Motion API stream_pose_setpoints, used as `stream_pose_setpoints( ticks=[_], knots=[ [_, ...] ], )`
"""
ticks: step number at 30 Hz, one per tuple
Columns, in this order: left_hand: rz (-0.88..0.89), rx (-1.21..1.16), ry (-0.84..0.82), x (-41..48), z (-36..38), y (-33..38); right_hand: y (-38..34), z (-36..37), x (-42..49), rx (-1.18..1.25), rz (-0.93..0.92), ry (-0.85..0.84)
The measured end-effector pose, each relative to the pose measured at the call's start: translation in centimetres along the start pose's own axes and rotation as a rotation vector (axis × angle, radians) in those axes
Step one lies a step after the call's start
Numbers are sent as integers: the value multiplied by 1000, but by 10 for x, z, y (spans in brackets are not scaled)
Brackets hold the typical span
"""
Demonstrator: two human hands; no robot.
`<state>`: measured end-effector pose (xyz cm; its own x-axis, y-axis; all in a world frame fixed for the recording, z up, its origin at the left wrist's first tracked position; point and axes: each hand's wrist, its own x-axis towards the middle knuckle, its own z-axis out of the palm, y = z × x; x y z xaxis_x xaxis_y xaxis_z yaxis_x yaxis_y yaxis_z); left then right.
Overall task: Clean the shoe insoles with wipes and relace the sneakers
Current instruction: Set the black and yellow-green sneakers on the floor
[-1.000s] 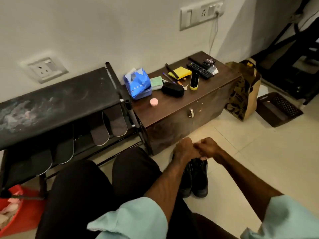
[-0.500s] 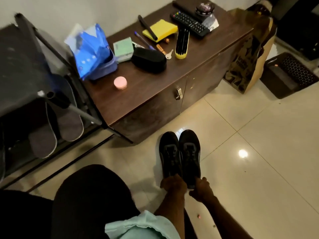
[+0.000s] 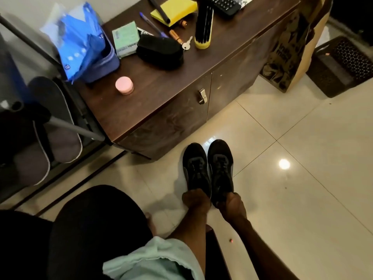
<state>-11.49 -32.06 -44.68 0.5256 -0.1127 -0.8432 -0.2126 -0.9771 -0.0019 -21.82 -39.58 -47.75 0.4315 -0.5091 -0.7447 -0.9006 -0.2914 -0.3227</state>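
Far left we see the shoe rack w/ grey, white-edged insoles leaning inside it. Next comes the brown cabinet. On top are a blue pack, print too small to read, and a pink tin near the front edge. There's also a green box w/ upside-down lettering, maybe "Camlin", we can't be sure.

On the tiles in front, two black sneakers sit side by side, touching, toes toward the cabinet. The L hand grips the heel of the rack-side sneaker. The R hand grips the heel of the bag-side sneaker. Both hands' fingers curl over the heels, tips hidden.

Further right stands a paper bag, its print ending in "mart", beside a black basket.
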Motion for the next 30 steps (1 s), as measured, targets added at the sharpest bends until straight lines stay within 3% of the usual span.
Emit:
stream_pose_setpoints(
  ticks=[4,7,14,19,25,30],
  knots=[
    [75,0,55,-29,-49,10,-27,-48,-18,57,-38,42],
    [180,-16,98,-61,-98,18,-54,-88,-35,-43,-86,67],
    [291,43,-22,-152,-188,5,-109,-162,-117,-263,-234,118],
    [402,-2,66,-243,-244,-33,-149,-234,-215,-386,-364,186],
    [514,-138,244,-373,-295,-96,-183,-292,-352,-370,-608,307],
    [535,-172,658,-459,-309,-162,-226,-296,-425,-312,-820,482]
  ],
)
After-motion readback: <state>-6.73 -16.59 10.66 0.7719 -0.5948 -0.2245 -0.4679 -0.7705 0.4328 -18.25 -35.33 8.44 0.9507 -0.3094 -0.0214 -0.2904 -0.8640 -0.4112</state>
